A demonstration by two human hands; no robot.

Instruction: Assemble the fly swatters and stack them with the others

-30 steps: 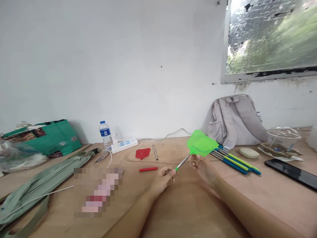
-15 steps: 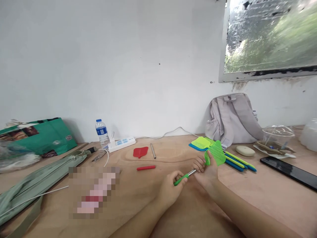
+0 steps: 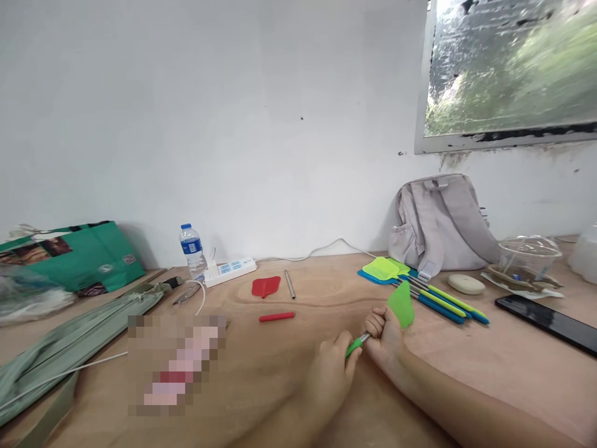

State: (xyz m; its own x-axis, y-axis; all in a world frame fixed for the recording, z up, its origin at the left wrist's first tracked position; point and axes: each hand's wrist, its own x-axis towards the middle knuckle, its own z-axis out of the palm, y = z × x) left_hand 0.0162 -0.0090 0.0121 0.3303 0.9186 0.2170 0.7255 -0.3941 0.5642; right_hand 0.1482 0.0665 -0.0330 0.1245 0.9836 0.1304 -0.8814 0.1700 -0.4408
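Since half a second ago the two hands have drawn together and the green fly swatter (image 3: pixel 394 311) has shortened between them: its metal rod, which showed plainly between the fists, is now almost swallowed, and the head stands nearly edge-on to the camera.

Going left to right across the counter (image 3: pixel 466 367): a green bag (image 3: pixel 79 255) and a pale green cloth case (image 3: pixel 84 336) at the far left, a water bottle (image 3: pixel 191 249) and a white power strip (image 3: pixel 231 270) by the wall, then a red swatter head (image 3: pixel 265 286), a bare metal rod (image 3: pixel 290 284) and a red handle piece (image 3: pixel 277 317) lying apart.

Near the middle, the left hand (image 3: pixel 333 376) is closed around the swatter's green grip. The right hand (image 3: pixel 385 339) is closed on the shaft just under the head. The swatter is held just above the counter, in front of the person. Its long axis runs from near left to far right, grip toward the person, head pointing up and away.

The step in hand looks like telescoping the shaft shut; finishing it would call for a straight push along that axis, with both hands in line.

Further right lie more swatters (image 3: pixel 420 289), a grey backpack (image 3: pixel 443 224), a phone (image 3: pixel 545 323).
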